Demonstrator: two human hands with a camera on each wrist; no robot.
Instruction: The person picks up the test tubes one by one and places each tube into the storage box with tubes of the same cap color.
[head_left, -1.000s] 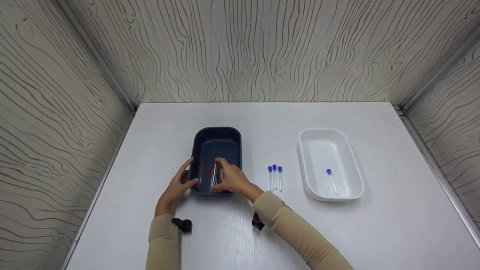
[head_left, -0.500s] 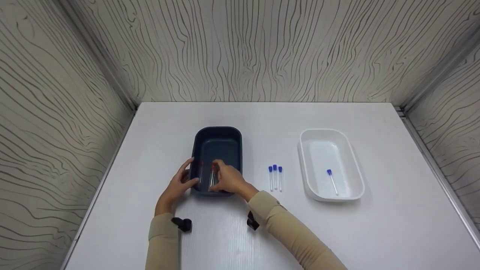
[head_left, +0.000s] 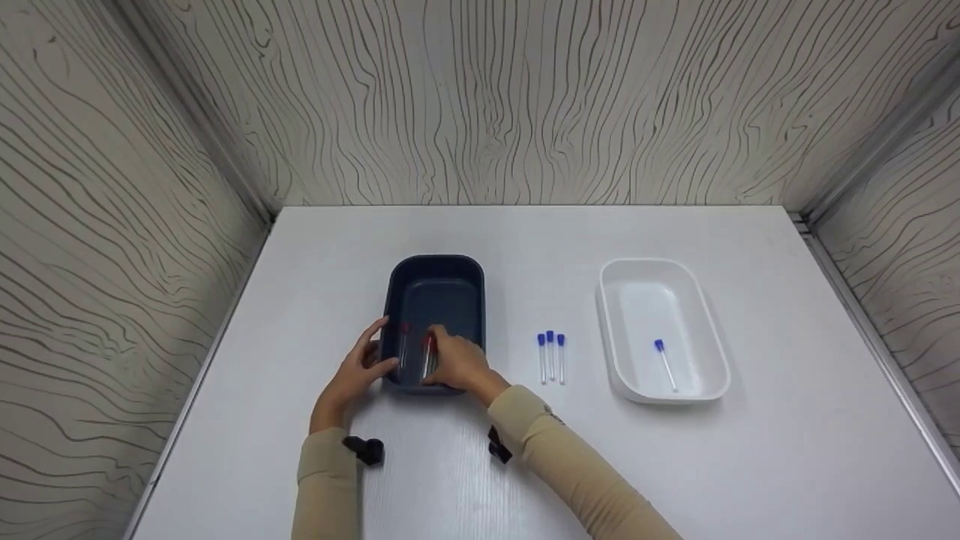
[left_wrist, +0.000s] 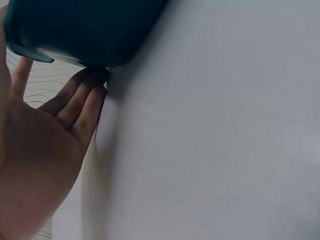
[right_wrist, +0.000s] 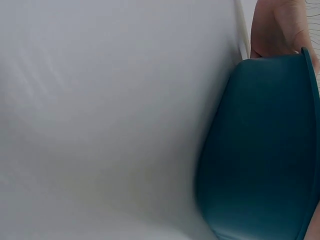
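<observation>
A dark blue tray (head_left: 442,300) stands left of the middle of the white table. My left hand (head_left: 356,379) grips its left side, thumb over the rim; in the left wrist view several fingers (left_wrist: 82,102) reach against the tray's underside. Inside, my right hand (head_left: 461,364) holds red-capped clear tubes (head_left: 430,361) lengthwise, fingertips by the caps and thumb at the lower ends. How many tubes it holds, I cannot tell. Another red-capped tube (head_left: 404,345) lies to their left. In the right wrist view, the tray's outer wall (right_wrist: 260,150) hides the right hand's work.
Three blue-capped tubes (head_left: 551,356) lie side by side on the table (head_left: 525,247) right of the dark tray. Farther right, a white tray (head_left: 604,330) contains one blue-capped tube (head_left: 665,364). Patterned panels (head_left: 495,105) enclose the table at the back and sides.
My right hand has shifted slightly right and toward me inside the tray, and the red caps by its fingertips have drawn close together. The left hand stays in place.
</observation>
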